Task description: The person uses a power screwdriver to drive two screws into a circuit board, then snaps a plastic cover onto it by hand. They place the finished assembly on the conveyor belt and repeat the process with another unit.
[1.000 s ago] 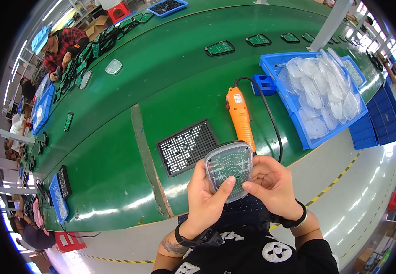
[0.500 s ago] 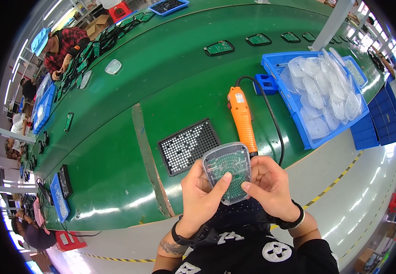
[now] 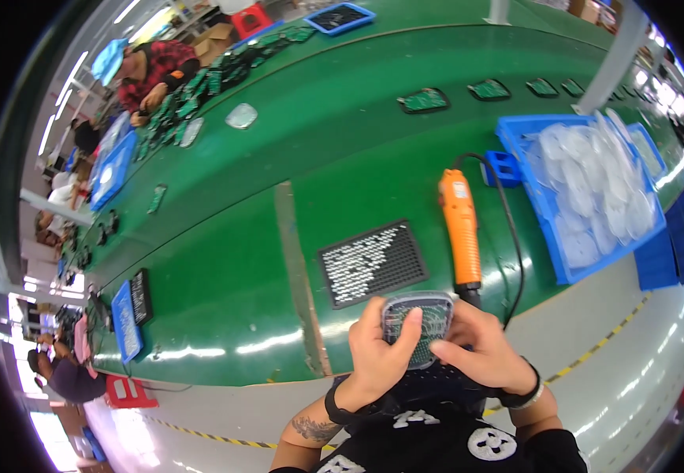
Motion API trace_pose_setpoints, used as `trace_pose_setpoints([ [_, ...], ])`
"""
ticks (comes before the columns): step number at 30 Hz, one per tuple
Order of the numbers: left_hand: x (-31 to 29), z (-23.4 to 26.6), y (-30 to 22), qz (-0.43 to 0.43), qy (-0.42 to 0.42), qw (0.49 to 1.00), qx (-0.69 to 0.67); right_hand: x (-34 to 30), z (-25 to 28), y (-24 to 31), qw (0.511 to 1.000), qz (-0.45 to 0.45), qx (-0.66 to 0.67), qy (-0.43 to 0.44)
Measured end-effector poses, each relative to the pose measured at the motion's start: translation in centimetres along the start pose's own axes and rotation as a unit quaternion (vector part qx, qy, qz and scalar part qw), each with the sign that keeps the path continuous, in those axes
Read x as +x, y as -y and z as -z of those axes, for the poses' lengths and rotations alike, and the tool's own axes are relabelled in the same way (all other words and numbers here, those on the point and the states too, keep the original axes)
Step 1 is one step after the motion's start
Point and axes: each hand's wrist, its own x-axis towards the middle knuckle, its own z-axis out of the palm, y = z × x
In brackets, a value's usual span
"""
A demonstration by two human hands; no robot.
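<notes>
Head view: at six o'clock both hands clasp a clear ribbed plastic cover, left hand with fingers curled over its face, right hand gripping the edge. The orange electric screwdriver lies untouched on the green worktop at twelve o'clock of it, so fastening looks not yet started.

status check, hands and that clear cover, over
Left hand and right hand both gripping clear grilled cover. Held above green belt edge. Orange screwdriver lying beside, untouched.
</notes>
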Motion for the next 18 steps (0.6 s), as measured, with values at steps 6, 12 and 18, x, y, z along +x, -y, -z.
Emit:
trace_pose_setpoints([
  [6, 8.5, 8.7, 4.2, 0.17, 0.09, 0.981, 0.032, -1.5, 2.5, 1.5, 0.995, 0.004, -0.101, 0.012],
  [12, 27.4, 24.7, 10.3, 0.221, -0.115, 0.955, -0.161, -3.2, 4.7, 1.8, 0.974, -0.002, -0.109, -0.201],
  [18, 34.1, 42.6, 17.9, 0.114, -0.398, 0.708, 0.572, -4.6, 7.0, 1.5, 0.931, -0.012, -0.141, -0.336],
])
